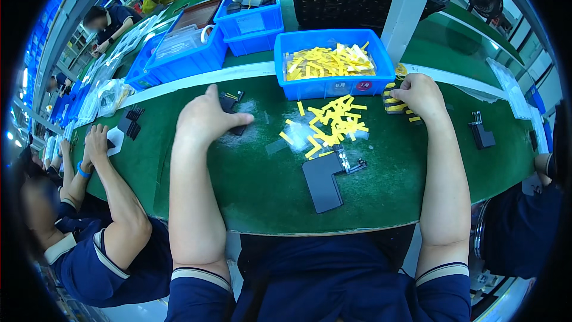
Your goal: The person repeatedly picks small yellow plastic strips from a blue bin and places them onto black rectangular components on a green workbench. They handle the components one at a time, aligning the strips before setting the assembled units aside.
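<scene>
My left hand [205,116] is held over the table, thumb stretched to the right and fingers apart. Just beside it, partly covered, lies a black battery-like block [229,105] with a small connector end. At the right, my right hand [422,96] has its fingertips pinched together at a stack of dark pieces with yellow strips [394,106]; what they grip is hidden. A black L-shaped battery-like block [322,185] with a ribbon connector [353,166] lies before me. Beyond it is a loose heap of yellow strips [339,118].
A blue bin [336,88] of yellow strips stands behind the heap. More blue bins [250,19] are at back left, near a white post [410,6]. Another black block [484,137] lies at right. A co-worker's hands [95,143] work at left, beside several black pieces [131,121].
</scene>
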The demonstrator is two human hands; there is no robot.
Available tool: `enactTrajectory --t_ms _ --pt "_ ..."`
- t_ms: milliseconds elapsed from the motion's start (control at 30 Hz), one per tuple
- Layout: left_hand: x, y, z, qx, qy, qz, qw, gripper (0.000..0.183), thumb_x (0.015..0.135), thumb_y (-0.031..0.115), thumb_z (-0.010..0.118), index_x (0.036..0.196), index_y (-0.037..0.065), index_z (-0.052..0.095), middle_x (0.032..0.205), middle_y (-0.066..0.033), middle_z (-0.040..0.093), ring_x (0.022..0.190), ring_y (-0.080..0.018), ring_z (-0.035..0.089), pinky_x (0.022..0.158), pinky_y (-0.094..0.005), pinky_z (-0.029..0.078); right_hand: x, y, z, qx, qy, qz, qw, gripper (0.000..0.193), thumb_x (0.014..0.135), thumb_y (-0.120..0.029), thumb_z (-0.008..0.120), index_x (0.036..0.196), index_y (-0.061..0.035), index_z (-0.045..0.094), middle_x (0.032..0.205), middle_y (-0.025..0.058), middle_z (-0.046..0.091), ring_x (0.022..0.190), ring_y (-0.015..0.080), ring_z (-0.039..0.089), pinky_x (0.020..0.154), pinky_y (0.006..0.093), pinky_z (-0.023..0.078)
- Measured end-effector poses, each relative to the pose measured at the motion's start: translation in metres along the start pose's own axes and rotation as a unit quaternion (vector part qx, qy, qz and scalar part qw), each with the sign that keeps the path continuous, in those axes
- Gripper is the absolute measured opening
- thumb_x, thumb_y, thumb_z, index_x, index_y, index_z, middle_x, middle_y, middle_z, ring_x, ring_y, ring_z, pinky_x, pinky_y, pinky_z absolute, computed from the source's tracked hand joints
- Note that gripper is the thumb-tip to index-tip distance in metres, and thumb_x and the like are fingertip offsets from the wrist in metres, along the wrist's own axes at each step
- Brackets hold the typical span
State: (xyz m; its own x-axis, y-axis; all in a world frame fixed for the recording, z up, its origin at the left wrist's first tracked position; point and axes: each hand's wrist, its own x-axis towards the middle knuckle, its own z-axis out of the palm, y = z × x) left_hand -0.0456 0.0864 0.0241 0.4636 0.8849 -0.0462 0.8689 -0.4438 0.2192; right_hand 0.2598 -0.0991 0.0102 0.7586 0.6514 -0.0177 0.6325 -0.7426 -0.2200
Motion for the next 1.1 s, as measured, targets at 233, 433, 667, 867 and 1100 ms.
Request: enactTrajectory --t_ms 233,433,667,867,1100 --pt "0.000 0.003 0.004 0.068 -0.024 -0.005 0.997 0.092 0.056 0.040 0.079 0.127 -0.007 0.044 0.109 -0.0261 0.059 0.103 -0.0339 0.059 0.089 -0.0377 0.046 -0.002 0.001 -0.001 0.023 0.094 -0.012 0.995 0.024 0.075 -0.028 0.069 0.078 -0.0042 0.068 0.085 0.0139 0.067 0.079 0.0258 0.065 0.073 0.0377 0.051" --pt "-0.004 0.010 0.004 -0.159 0.186 0.126 0.961 0.091 0.057 0.029 0.081 0.133 0.000 0.041 0.115 -0.0203 0.056 0.106 -0.0280 0.056 0.091 -0.0363 0.045 -0.016 -0.011 -0.001 0.315 0.265 -0.151 0.899 0.014 0.079 -0.017 0.067 0.084 -0.0036 0.069 0.078 0.0080 0.066 0.066 0.0162 0.061 0.063 0.0287 0.049" --pt "-0.042 0.061 0.022 -0.289 0.108 0.456 0.835 0.102 0.055 0.024 0.083 0.140 0.006 0.031 0.118 -0.0151 0.052 0.109 -0.0280 0.052 0.090 -0.0385 0.045 -0.067 -0.059 0.013 0.679 -0.187 -0.211 0.678 0.021 0.084 -0.021 0.068 0.090 -0.0006 0.068 0.076 0.0046 0.065 0.066 0.0091 0.058 0.062 0.0225 0.048" --pt "-0.048 0.066 0.021 -0.275 0.109 0.480 0.826 0.101 0.054 0.022 0.083 0.140 0.007 0.031 0.121 -0.0157 0.051 0.110 -0.0290 0.052 0.088 -0.0384 0.046 -0.066 -0.054 0.010 0.703 -0.237 -0.194 0.642 0.018 0.083 -0.017 0.068 0.089 -0.0010 0.067 0.077 0.0049 0.065 0.064 0.0090 0.058 0.062 0.0223 0.049" --pt "-0.045 0.063 0.023 -0.314 0.070 0.491 0.809 0.101 0.054 0.024 0.083 0.140 0.006 0.032 0.121 -0.0152 0.051 0.111 -0.0277 0.052 0.087 -0.0392 0.047 -0.067 -0.056 0.007 0.715 -0.265 -0.216 0.610 0.012 0.083 -0.013 0.067 0.085 -0.0012 0.066 0.076 0.0038 0.063 0.064 0.0089 0.056 0.062 0.0223 0.048"
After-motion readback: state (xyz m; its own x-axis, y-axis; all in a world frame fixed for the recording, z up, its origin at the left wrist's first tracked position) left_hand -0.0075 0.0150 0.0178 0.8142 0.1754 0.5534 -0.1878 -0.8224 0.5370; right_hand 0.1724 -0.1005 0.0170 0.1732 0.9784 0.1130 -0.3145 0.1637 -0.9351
